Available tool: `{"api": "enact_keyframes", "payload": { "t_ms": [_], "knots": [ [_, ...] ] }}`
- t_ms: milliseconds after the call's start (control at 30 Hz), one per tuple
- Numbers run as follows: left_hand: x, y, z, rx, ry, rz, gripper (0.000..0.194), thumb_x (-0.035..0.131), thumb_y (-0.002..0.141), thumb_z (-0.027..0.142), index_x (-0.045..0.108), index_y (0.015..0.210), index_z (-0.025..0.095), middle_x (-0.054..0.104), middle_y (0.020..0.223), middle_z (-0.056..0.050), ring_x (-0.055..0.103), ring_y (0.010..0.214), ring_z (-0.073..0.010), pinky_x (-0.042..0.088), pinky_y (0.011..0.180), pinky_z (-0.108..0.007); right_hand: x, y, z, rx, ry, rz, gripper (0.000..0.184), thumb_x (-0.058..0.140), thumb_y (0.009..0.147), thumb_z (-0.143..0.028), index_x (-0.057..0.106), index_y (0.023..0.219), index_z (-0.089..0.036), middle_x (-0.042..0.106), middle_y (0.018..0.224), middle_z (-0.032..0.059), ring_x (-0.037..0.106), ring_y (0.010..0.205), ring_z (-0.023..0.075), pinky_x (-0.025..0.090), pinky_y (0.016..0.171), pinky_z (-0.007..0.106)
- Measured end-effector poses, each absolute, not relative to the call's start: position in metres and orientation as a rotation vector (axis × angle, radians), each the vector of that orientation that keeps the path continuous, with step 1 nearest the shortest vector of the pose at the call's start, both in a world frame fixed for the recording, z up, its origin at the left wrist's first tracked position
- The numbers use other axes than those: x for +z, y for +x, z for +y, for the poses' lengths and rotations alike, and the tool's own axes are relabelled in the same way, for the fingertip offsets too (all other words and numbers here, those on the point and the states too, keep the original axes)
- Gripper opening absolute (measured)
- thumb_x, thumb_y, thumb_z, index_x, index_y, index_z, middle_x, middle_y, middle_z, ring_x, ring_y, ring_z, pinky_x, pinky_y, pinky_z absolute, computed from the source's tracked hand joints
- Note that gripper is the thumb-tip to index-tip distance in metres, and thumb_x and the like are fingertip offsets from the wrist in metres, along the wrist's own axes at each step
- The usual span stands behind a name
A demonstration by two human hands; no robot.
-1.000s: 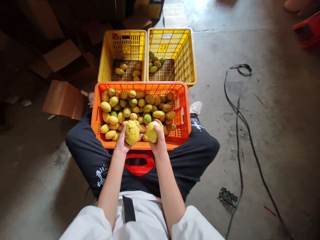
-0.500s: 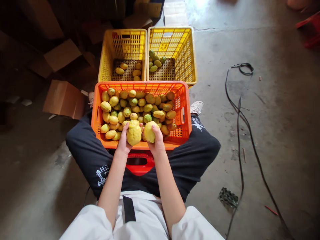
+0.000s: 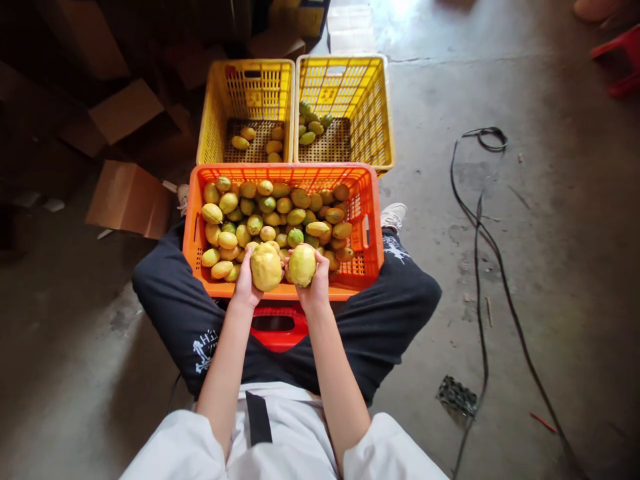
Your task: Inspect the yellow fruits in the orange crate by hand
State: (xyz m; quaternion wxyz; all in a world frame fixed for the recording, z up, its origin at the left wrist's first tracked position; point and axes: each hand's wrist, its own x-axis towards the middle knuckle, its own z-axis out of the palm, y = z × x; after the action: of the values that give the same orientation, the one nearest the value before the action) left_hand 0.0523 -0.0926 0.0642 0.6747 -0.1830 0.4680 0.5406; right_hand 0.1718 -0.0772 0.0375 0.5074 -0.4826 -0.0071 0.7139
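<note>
the left hand (image 3: 250, 279) is holding a bumpy yellow fruit (image 3: 266, 267), its fingers curling around it; the right hand's (image 3: 316, 283) fingers are closing on a smoother yellow-green fruit (image 3: 303, 265). both fruits are sitting above the near edge of the orange crate (image 3: 370, 283); beyond the fingers, two yellow crates (image 3: 250, 80) (image 3: 370, 127) are standing side by side.

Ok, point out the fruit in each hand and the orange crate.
Larger fruit (image 3: 267, 267), in the left hand (image 3: 245, 285): head view, middle of its upper face.
Smaller fruit (image 3: 303, 265), in the right hand (image 3: 319, 288): head view, middle of its upper face.
Orange crate (image 3: 374, 258): head view, its right side wall.
</note>
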Motion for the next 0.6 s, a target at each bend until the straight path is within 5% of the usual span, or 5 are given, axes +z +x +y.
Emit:
{"api": "enact_keyframes", "payload": {
  "t_ms": [233, 600],
  "knots": [
    [0.051, 0.054, -0.104, 1.277, -0.247, 1.133, 0.055, 0.095, 0.084, 0.039, 0.07, 0.129, 0.019, 0.085, 0.109, -0.008, 0.084, 0.11, -0.0306, 0.067, 0.106, -0.042, 0.037, 0.176, -0.081, 1.719, -1.184, -0.057, 0.033, 0.072, 0.081, -0.049, 0.07, 0.105, -0.025, 0.082, 0.09, 0.0019, 0.079, 0.082, 0.0231, 0.066, 0.068, 0.033],
    [0.051, 0.051, -0.104, 1.359, -0.192, 1.177, 0.042, 0.085, 0.091, 0.024, 0.076, 0.131, 0.019, 0.087, 0.117, -0.009, 0.082, 0.121, -0.0315, 0.068, 0.108, -0.04, 0.034, 0.177, -0.083, 1.764, -1.178, -0.175, 0.049, 0.093, 0.07, -0.048, 0.063, 0.102, -0.026, 0.076, 0.084, -0.0057, 0.075, 0.071, 0.017, 0.065, 0.066, 0.03]
  ]
}}
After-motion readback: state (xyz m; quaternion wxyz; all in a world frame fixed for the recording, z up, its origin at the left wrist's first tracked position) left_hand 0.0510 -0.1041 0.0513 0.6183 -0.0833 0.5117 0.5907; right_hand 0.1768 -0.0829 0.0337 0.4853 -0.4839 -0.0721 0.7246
